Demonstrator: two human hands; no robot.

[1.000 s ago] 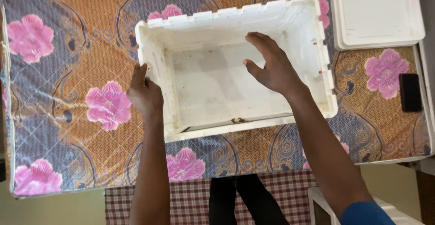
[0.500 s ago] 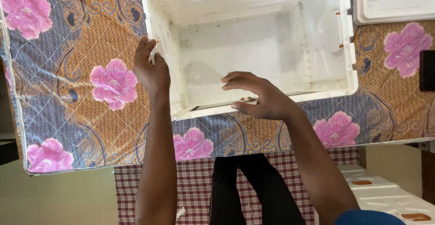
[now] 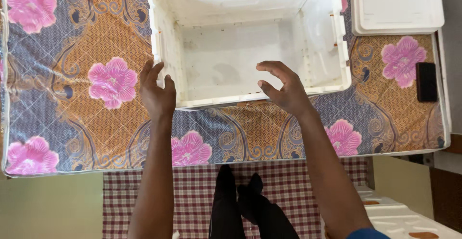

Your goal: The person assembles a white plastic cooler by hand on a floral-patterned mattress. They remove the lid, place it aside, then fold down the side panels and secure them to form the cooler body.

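White foam is met at the left hand (image 3: 156,94), whose spread fingers are laid against the outer near-left corner of the foam box (image 3: 245,42) in the upper middle of the frame; nothing is clasped by them. The right hand (image 3: 283,89) is held open and curved over the box's near rim, with the thumb just at the rim and the fingers arched above the inside; whether the rim is actually touched cannot be told. The box is seen as a deep, thick-walled rectangle, open-topped, with a notched far rim and a faintly stained, speckled floor. It is set on a quilted mattress (image 3: 72,104) printed in orange and violet with pink flowers. A flat white foam lid (image 3: 397,6) is lying at the upper right, and a small black rectangular object (image 3: 426,81) is seen near the right edge.
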